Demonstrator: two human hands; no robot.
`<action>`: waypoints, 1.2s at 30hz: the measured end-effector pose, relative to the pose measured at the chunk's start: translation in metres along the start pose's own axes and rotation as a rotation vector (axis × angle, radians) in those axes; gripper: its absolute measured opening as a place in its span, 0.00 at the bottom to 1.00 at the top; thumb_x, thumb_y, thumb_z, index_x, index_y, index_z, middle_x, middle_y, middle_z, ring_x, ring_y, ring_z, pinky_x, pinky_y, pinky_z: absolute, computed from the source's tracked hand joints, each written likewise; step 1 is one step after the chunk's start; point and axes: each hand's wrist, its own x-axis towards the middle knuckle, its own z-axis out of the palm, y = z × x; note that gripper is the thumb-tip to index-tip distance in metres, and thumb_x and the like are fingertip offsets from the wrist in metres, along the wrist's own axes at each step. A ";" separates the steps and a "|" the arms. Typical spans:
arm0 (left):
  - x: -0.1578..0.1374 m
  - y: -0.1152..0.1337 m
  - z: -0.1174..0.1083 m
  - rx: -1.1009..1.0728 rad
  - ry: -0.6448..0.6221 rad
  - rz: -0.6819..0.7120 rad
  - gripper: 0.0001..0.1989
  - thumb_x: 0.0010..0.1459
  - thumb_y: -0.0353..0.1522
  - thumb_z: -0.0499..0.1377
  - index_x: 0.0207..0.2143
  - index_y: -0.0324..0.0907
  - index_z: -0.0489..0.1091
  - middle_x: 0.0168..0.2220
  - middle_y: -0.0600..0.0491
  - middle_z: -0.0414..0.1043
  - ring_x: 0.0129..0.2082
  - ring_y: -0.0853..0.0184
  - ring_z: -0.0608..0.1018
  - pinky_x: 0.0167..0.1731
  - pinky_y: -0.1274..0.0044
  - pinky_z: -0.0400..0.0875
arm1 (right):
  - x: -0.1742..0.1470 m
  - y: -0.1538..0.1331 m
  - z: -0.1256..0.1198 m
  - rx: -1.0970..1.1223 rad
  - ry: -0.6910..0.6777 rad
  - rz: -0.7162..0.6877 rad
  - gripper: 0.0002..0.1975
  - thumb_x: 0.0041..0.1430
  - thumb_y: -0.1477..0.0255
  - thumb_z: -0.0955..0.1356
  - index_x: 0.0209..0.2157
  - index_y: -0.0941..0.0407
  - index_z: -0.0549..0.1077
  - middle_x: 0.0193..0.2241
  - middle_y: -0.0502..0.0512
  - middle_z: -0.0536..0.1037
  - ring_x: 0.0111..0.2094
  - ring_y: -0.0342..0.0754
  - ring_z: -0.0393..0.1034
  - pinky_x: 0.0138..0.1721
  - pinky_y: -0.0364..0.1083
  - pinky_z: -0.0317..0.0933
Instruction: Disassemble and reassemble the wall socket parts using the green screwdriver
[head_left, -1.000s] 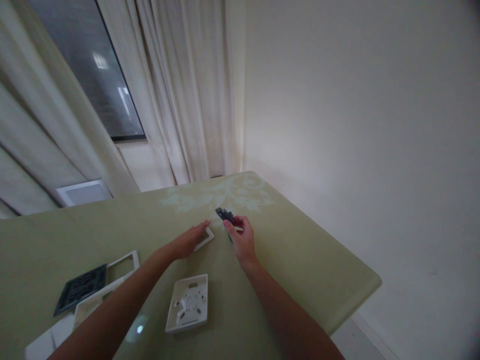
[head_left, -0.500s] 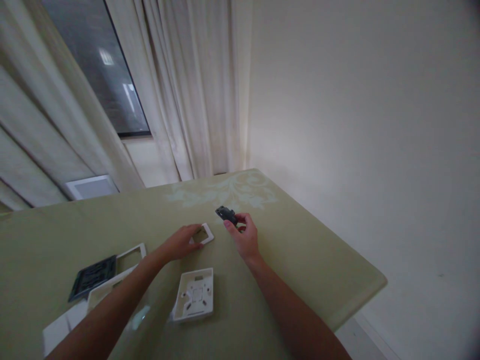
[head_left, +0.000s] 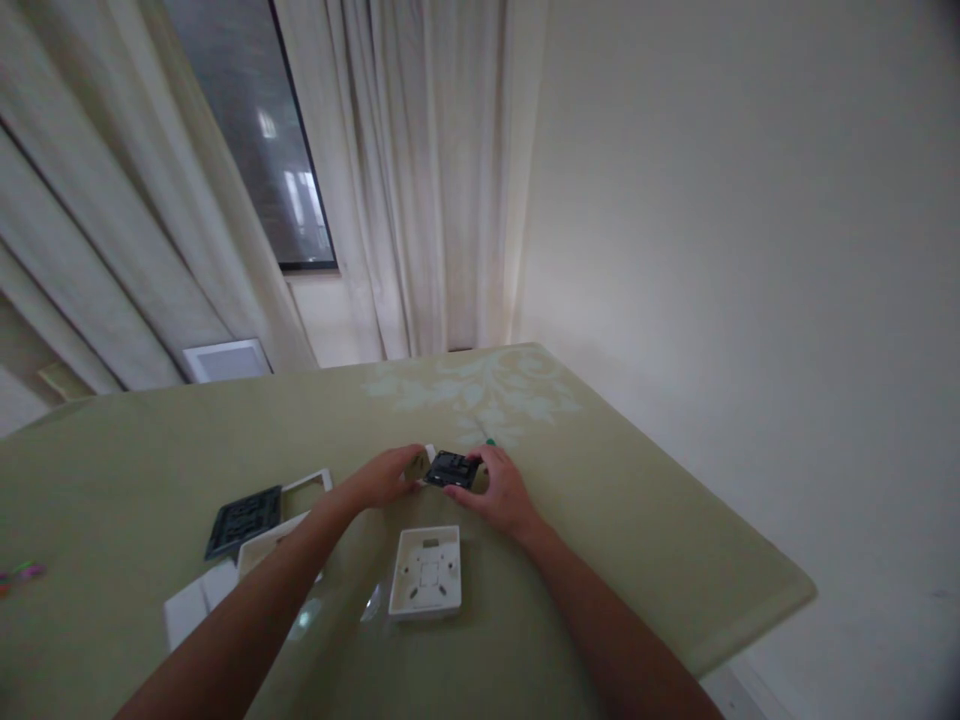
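A small black module (head_left: 448, 468) sits toward the table's (head_left: 637, 540) far right corner, pinched at its right end by the right hand (head_left: 501, 492). The left hand (head_left: 386, 476) grips a small white frame (head_left: 426, 459) touching the module's left end. Nearer lies one white back box (head_left: 426, 573); leftward, one black plate (head_left: 244, 520) and two white frames (head_left: 300, 505).

Both bare forearms reach forward over the table (head_left: 615, 520), and they come close together at the hands. The left hand (head_left: 386, 477) has its fingers curled and the palm turned down, just above the table surface. The right hand (head_left: 501, 492) is just beside it, knuckles up, fingers bent in a pinch. The fingertips of the two hands almost meet.
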 end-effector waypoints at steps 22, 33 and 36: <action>-0.127 0.088 0.067 0.095 0.218 0.198 0.43 0.62 0.39 0.70 0.74 0.57 0.57 0.72 0.44 0.66 0.68 0.45 0.70 0.65 0.52 0.69 | 0.002 -0.002 -0.027 0.060 -0.167 -0.063 0.15 0.66 0.57 0.72 0.47 0.51 0.81 0.40 0.55 0.84 0.41 0.53 0.77 0.44 0.49 0.67; -0.119 0.048 0.073 0.249 0.354 0.179 0.35 0.66 0.42 0.67 0.72 0.50 0.61 0.70 0.41 0.68 0.67 0.44 0.73 0.65 0.53 0.71 | 0.000 0.008 -0.010 -0.114 -0.119 0.023 0.13 0.66 0.65 0.70 0.27 0.51 0.78 0.22 0.50 0.78 0.24 0.48 0.67 0.30 0.45 0.54; -0.108 0.047 0.077 0.283 0.383 0.166 0.31 0.69 0.40 0.64 0.71 0.50 0.62 0.69 0.42 0.69 0.67 0.48 0.74 0.66 0.56 0.70 | 0.000 0.006 -0.013 -0.186 -0.109 0.047 0.12 0.67 0.65 0.70 0.29 0.51 0.78 0.22 0.51 0.78 0.24 0.49 0.68 0.32 0.46 0.56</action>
